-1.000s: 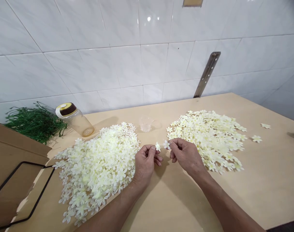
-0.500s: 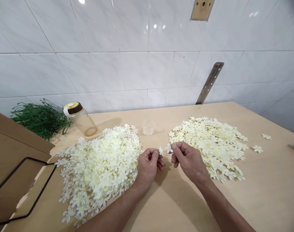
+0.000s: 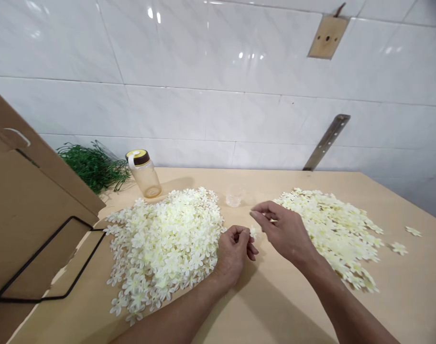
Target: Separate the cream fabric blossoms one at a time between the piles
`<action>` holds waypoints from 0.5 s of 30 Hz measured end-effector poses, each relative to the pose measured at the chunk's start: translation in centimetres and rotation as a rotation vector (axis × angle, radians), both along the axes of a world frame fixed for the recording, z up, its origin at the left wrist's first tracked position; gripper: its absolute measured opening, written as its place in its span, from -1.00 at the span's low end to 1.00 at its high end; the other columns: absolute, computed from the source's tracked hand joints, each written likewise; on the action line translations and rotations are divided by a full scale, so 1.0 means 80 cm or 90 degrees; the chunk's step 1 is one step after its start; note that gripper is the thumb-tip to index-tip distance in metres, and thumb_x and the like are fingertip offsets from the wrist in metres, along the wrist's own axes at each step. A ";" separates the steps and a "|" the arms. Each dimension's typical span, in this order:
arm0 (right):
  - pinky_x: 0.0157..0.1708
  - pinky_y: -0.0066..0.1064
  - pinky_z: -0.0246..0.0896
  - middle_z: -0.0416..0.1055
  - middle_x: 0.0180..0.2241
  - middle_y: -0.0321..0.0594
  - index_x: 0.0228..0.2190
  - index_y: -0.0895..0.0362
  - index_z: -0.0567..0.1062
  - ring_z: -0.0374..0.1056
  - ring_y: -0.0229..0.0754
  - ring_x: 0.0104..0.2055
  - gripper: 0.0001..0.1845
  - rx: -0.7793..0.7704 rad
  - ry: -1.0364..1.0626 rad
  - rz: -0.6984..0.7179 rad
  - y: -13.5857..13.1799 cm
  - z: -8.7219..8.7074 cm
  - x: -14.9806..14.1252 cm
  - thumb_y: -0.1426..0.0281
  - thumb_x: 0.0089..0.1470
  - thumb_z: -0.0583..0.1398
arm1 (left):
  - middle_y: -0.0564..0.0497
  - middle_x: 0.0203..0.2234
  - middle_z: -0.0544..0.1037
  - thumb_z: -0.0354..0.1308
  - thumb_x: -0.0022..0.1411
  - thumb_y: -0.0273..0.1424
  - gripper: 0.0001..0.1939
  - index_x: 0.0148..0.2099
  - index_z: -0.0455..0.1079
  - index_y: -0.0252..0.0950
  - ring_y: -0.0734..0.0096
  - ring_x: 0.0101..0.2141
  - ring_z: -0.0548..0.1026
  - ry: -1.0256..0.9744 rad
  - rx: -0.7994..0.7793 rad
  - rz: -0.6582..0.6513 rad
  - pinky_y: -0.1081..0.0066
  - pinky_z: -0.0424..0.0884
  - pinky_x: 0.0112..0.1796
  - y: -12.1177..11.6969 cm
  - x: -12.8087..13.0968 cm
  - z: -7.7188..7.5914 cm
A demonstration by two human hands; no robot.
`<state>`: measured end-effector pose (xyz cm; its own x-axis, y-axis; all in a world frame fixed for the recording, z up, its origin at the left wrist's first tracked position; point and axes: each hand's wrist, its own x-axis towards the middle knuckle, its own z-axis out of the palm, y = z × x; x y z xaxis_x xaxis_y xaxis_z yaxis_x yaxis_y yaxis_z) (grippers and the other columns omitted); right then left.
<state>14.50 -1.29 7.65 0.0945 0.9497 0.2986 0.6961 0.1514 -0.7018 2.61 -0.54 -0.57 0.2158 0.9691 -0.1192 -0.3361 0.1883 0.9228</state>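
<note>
Head view, sole view examined; clock directions are taken from the left hand (image 3: 233,252). The left hand appears to pinch one white flower (image 3: 253,232) between thumb and forefinger, the blossom standing just past the fingertips at 2 o'clock. The right hand (image 3: 284,229), also at 2 o'clock, is apart from it, thumb and forefinger drawn near each other; whether anything sits between them cannot be told.

A heap of white flowers (image 3: 175,234) lies between 9 and 10 o'clock, a flatter spread of pale flowers (image 3: 332,229) between 2 and 3, with two loose flowers (image 3: 399,248) beyond at 3. A see-through cup (image 3: 234,197) is at 12; a bottle (image 3: 146,181) stands at 10 on the table (image 3: 400,296).

Assessment of handling: the flower looks very light and thin, with petals likely to flex and possibly crease. A gentle fingertip hold near the centre is judged safest; petal tips would bend.
</note>
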 end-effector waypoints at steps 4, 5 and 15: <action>-0.47 -0.41 0.26 0.52 -0.44 -0.26 -0.40 0.06 0.53 0.40 -0.20 -0.46 -0.73 -0.050 -0.060 -0.017 -0.011 -0.041 0.027 0.15 0.12 0.15 | 0.06 -0.70 0.44 0.16 0.17 -0.16 -0.69 -0.41 0.33 -0.31 0.52 -0.73 0.35 0.012 0.013 0.010 0.51 0.31 -0.64 0.003 0.003 -0.007; -0.48 -0.41 0.26 0.52 -0.44 -0.25 -0.38 0.06 0.53 0.40 -0.20 -0.47 -0.72 -0.058 -0.055 -0.009 -0.015 -0.049 0.030 0.14 0.13 0.15 | 0.07 -0.71 0.44 0.16 0.17 -0.16 -0.69 -0.41 0.33 -0.31 0.52 -0.73 0.35 0.012 0.017 0.009 0.51 0.31 -0.65 0.003 0.003 -0.009; -0.44 -0.39 0.31 0.55 -0.41 -0.24 -0.36 0.06 0.58 0.42 -0.17 -0.45 -0.71 -0.087 0.008 0.011 -0.024 -0.069 0.033 0.16 0.15 0.14 | 0.05 -0.67 0.45 0.17 0.18 -0.14 -0.67 -0.39 0.36 -0.33 0.50 -0.70 0.39 0.053 0.051 -0.032 0.51 0.31 -0.64 0.003 0.002 -0.016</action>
